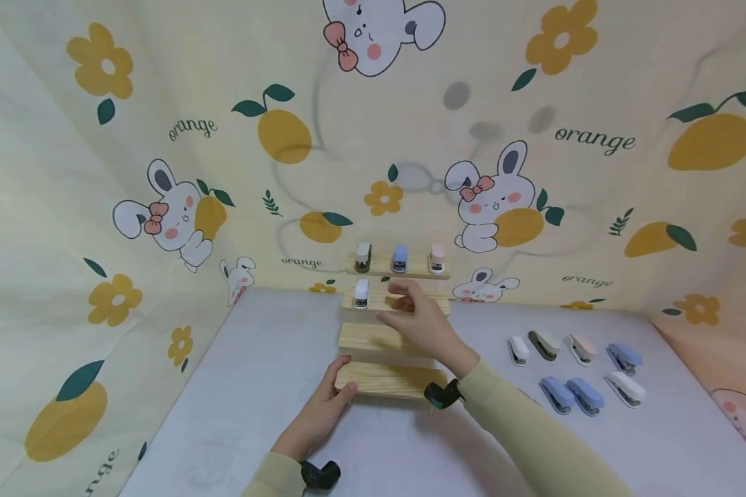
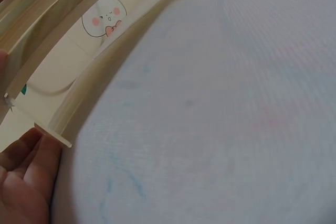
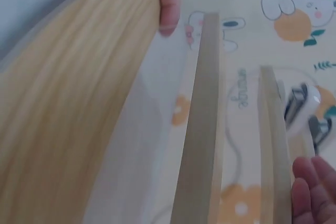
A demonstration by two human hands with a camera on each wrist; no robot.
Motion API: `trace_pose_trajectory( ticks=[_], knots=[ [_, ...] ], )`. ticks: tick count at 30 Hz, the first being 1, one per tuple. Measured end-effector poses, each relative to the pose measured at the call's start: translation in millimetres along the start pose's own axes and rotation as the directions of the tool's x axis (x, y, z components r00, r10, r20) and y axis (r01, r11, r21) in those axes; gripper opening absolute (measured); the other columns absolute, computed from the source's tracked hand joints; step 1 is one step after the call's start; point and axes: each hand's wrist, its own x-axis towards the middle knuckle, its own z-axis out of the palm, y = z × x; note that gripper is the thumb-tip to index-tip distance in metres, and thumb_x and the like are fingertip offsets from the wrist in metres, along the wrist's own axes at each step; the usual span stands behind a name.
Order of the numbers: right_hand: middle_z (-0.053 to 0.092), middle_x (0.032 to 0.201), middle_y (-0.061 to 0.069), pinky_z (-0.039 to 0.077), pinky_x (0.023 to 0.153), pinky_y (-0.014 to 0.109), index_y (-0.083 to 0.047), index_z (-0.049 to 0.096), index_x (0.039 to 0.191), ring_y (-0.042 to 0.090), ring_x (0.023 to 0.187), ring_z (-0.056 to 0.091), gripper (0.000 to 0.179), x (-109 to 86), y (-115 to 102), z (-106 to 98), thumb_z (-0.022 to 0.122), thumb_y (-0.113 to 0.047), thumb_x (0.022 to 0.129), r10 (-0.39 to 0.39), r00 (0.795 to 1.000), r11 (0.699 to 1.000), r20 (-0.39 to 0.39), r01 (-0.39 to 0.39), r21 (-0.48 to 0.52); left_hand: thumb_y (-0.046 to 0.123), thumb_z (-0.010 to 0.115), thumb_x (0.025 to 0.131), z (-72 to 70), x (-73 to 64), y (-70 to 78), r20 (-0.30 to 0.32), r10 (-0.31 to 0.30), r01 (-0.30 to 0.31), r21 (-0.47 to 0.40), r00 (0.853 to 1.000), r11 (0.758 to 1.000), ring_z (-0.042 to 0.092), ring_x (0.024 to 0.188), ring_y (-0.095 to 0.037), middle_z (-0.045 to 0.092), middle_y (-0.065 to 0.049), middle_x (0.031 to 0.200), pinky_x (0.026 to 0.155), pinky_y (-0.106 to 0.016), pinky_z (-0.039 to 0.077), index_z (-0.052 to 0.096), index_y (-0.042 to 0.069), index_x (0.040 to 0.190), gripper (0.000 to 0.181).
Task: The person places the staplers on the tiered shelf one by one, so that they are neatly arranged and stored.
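Observation:
A stepped wooden display rack (image 1: pixel 388 379) with several tiers stands at the middle of the table. My left hand (image 1: pixel 319 411) holds the left end of its lowest board, thumb on the front and fingers at the edge. Over the second tier from the top hovers my right hand (image 1: pixel 427 323), thumb and fingers apart, with nothing visible between them. Left of that hand, a white mini stapler (image 1: pixel 361 293) stands on the same tier. The top tier carries a dark-and-white stapler (image 1: pixel 363 257), a blue stapler (image 1: pixel 400 257) and a pink stapler (image 1: pixel 437 258).
On the table to the right lie several more mini staplers, among them a white stapler (image 1: pixel 518 351), a dark green one (image 1: pixel 543 345), a pink one (image 1: pixel 581 349) and a blue one (image 1: pixel 557 395). A patterned cloth (image 1: pixel 373 138) hangs behind the rack.

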Motion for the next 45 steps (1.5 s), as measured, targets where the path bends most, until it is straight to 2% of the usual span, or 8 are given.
trace_pose_trajectory(
  ticks=[6,12,16,22,26,35,40,45],
  knots=[
    [0.059,0.125,-0.003,0.049,0.086,0.041,-0.021,0.051,0.132,0.018,0.102,0.060,0.063,-26.6,16,-34,0.073,-0.052,0.081,-0.062,0.998,0.997,-0.025,0.060,-0.056,0.048,0.053,0.096,-0.6,0.4,0.9,0.005,0.001,-0.001,-0.012,1.000,1.000,0.022,0.142,-0.032,0.021,-0.012,0.157,0.112,-0.055,0.020,0.028,0.039,0.146,0.056],
    [0.059,0.124,-0.001,0.049,0.084,0.040,-0.019,0.051,0.135,0.016,0.101,0.059,0.067,-54.0,31,-63,0.073,-0.052,0.081,-0.063,0.997,0.986,-0.042,0.056,-0.157,0.047,0.053,0.096,-1.3,-0.5,0.4,-0.001,-0.011,0.011,-0.020,1.000,1.000,0.017,0.144,-0.032,0.020,-0.011,0.158,0.112,-0.056,0.016,0.028,0.039,0.146,0.056],
    [0.058,0.126,-0.001,0.050,0.084,0.040,-0.022,0.049,0.135,0.017,0.103,0.059,0.066,-75.0,44,-83,0.074,-0.051,0.081,-0.026,0.998,0.976,-0.062,0.012,-0.215,0.043,0.053,0.097,0.5,0.1,-1.7,0.007,-0.010,0.011,-0.037,1.000,0.999,0.018,0.143,-0.033,0.021,-0.012,0.158,0.112,-0.057,0.016,0.026,0.037,0.147,0.057],
    [0.058,0.126,0.003,0.049,0.085,0.044,-0.019,0.047,0.137,0.020,0.104,0.057,0.073,-106.6,71,-109,0.072,-0.056,0.080,0.085,0.992,0.951,-0.094,-0.109,-0.291,0.042,0.052,0.098,2.5,0.3,-1.8,0.023,0.013,-0.012,-0.051,1.000,0.999,0.017,0.144,-0.030,0.021,-0.012,0.158,0.113,-0.055,0.013,0.026,0.035,0.147,0.057],
    [0.060,0.124,0.004,0.050,0.082,0.039,-0.017,0.048,0.135,0.022,0.103,0.059,0.067,-126.5,93,-124,0.073,-0.050,0.082,0.099,0.988,0.944,-0.116,-0.130,-0.302,0.039,0.052,0.099,2.8,1.5,-3.1,0.019,0.010,-0.009,-0.051,1.000,0.999,0.017,0.144,-0.031,0.022,-0.013,0.157,0.113,-0.055,0.013,0.026,0.035,0.147,0.055],
    [0.060,0.123,0.012,0.050,0.082,0.033,-0.012,0.048,0.135,0.027,0.105,0.059,0.063,-162.4,124,-146,0.073,-0.041,0.085,0.150,0.976,0.917,-0.160,-0.198,-0.346,0.043,0.052,0.098,2.8,1.9,-0.6,0.010,-0.010,0.010,-0.025,1.000,1.000,0.020,0.143,-0.033,0.022,-0.014,0.157,0.112,-0.056,0.017,0.026,0.036,0.147,0.056],
    [0.059,0.126,0.012,0.047,0.082,0.022,-0.009,0.046,0.135,0.029,0.108,0.057,0.064,-172.9,137,-151,0.073,-0.041,0.086,0.177,0.968,0.912,-0.175,-0.229,-0.340,0.047,0.053,0.096,3.1,0.1,0.8,0.009,-0.022,0.022,-0.030,1.000,0.999,0.018,0.143,-0.032,0.022,-0.012,0.157,0.112,-0.057,0.015,0.026,0.040,0.146,0.057],
    [0.055,0.130,0.015,0.046,0.082,0.022,-0.008,0.046,0.136,0.031,0.112,0.055,0.067,-178.0,141,-155,0.072,-0.043,0.086,0.195,0.964,0.905,-0.183,-0.248,-0.344,0.046,0.053,0.097,3.6,1.3,-1.4,0.012,-0.016,0.017,-0.046,1.000,0.999,0.018,0.143,-0.031,0.023,-0.013,0.157,0.113,-0.056,0.015,0.026,0.038,0.147,0.057]
  ],
)
